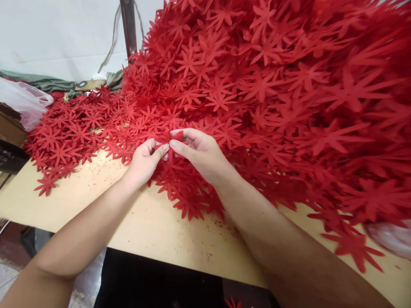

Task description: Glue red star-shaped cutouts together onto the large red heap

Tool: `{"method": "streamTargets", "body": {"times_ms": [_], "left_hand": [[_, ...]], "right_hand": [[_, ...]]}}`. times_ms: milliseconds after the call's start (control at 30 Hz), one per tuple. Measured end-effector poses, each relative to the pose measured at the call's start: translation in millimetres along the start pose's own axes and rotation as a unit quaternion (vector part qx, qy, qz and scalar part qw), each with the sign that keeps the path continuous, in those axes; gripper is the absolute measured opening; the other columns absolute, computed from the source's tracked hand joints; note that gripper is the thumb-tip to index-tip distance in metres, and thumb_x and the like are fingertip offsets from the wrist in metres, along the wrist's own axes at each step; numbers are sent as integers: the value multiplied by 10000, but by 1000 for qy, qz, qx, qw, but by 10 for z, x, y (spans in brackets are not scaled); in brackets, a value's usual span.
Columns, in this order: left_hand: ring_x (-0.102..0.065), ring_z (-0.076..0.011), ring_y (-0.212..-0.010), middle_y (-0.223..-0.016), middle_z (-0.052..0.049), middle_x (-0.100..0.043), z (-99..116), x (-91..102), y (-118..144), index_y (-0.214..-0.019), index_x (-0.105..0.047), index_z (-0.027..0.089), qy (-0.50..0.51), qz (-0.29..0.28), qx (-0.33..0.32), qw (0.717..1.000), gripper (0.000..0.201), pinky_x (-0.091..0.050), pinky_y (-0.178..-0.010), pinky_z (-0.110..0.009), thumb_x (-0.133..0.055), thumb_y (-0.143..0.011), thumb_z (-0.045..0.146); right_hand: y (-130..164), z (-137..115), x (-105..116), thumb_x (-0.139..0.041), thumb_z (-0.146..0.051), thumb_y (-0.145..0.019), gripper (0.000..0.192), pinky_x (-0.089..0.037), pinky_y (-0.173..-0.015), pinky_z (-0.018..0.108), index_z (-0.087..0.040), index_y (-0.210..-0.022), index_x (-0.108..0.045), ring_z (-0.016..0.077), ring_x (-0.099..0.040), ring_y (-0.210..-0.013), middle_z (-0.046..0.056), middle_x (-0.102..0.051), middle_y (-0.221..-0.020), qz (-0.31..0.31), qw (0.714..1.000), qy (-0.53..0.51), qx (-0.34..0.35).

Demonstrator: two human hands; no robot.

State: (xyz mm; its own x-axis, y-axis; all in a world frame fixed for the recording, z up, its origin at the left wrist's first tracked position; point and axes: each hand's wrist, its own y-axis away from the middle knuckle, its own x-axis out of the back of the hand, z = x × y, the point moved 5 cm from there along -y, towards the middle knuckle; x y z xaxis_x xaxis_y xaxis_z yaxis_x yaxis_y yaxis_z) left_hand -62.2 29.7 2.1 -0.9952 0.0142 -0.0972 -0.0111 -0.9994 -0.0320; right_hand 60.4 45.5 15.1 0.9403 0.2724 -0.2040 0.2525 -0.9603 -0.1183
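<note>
Wooden table (96, 205), both hands (173, 152) pinching red flower (167, 137)

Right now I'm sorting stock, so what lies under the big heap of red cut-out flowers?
The red flowers lie on a tan tabletop, bare near both hands. Anything beneath the heap's thick middle is covered.

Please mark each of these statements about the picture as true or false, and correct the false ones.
1. Both hands pinch one red flower cutout between them. True: the left hand and the right hand meet on it.
2. The cutouts are blue. False: the heap of cutouts is red.
3. The table is a pale wooden board. True.
4. The heap is tallest on the left. False: it rises on the right and thins out on the left.
5. A clear plastic bag lies at the far left. True.
</note>
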Motion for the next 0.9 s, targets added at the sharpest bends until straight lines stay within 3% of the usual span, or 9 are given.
{"method": "streamTargets", "body": {"times_ms": [233, 500, 733, 900], "left_hand": [[-439, -45, -486, -521, 49, -519, 7, -15, 3, -622, -487, 148, -59, 1, 12, 998, 242, -348, -530, -191, -591, -831, 211], [-409, -49, -436, -454, 59, -477, 5, 9, 2, -548, -438, 168, 11, -1, 7, 1000, 451, -323, -486, -207, -721, -676, 495], [-554, -56, -581, -614, 28, -618, -8, -49, -5, -731, -609, 143, 54, -56, 16, 997, 279, -410, -581, -186, -698, -725, 406], [-539, -51, -539, -574, 38, -614, 24, -14, -22, -664, -585, 139, 42, -24, 6, 999, 262, -431, -594, -198, -784, -626, 305]], "right_hand": [[34, 54, -70, -824, -444, -539, 405, -533, -687, 259, -184, -658, -536, 95, -615, -594, -30, -643, -591, -60, 997, -42, -31], [30, 110, -50, -865, -361, -478, 392, -533, -699, 248, -178, -712, -608, 78, -596, -599, -48, -640, -629, -61, 993, -68, -72], [-20, 148, 95, -797, -343, -607, 292, -526, -659, 271, -187, -740, -589, 96, -605, -588, -39, -636, -638, -34, 992, -110, -57], [6, 112, 60, -782, -342, -619, 298, -543, -743, 333, -198, -808, -602, 137, -654, -699, -14, -676, -741, -65, 989, -111, -72]]}}
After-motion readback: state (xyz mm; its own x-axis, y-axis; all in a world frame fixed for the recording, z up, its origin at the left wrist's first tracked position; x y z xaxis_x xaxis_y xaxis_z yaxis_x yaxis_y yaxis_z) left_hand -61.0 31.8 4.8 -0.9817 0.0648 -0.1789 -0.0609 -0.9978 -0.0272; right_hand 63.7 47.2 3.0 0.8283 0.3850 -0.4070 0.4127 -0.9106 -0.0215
